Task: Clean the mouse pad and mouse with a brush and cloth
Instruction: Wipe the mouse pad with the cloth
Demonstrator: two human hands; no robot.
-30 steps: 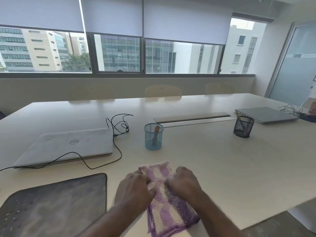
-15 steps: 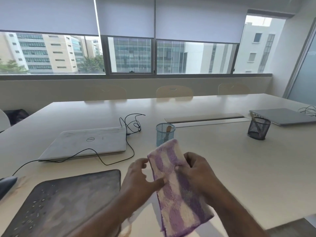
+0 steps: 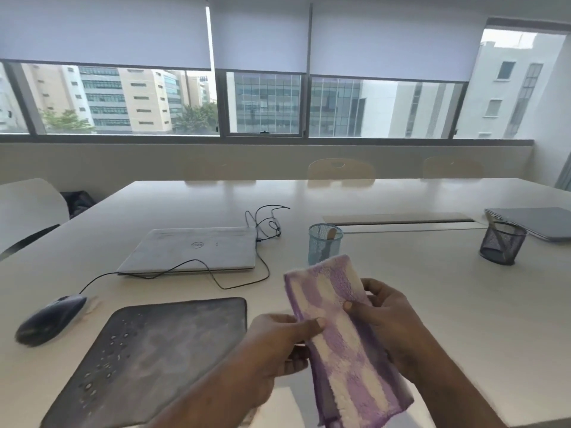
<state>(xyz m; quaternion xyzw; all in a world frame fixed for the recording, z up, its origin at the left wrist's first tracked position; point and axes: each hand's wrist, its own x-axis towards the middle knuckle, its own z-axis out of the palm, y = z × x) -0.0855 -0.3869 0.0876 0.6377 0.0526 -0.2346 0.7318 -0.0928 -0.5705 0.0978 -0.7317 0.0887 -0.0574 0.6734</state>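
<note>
A folded purple and white cloth (image 3: 343, 341) is held up above the table's front edge. My left hand (image 3: 278, 344) pinches its left side and my right hand (image 3: 386, 322) grips its right side. A dark grey mouse pad (image 3: 154, 353) with water droplets on it lies flat at the front left, just left of my left hand. A dark wired mouse (image 3: 51, 318) sits on the table left of the pad, blurred. A wooden handle, perhaps the brush (image 3: 331, 233), stands in a blue mesh cup (image 3: 324, 244) behind the cloth.
A closed white laptop (image 3: 194, 250) lies behind the pad with a black cable (image 3: 234, 282) trailing to the mouse. A black mesh cup (image 3: 502, 242) and a grey closed laptop (image 3: 534, 220) sit at the far right. Chairs line the table's far side.
Both hands have lifted the cloth off the table and now hold it upright in the air. The view has swung left, bringing the mouse into sight.
</note>
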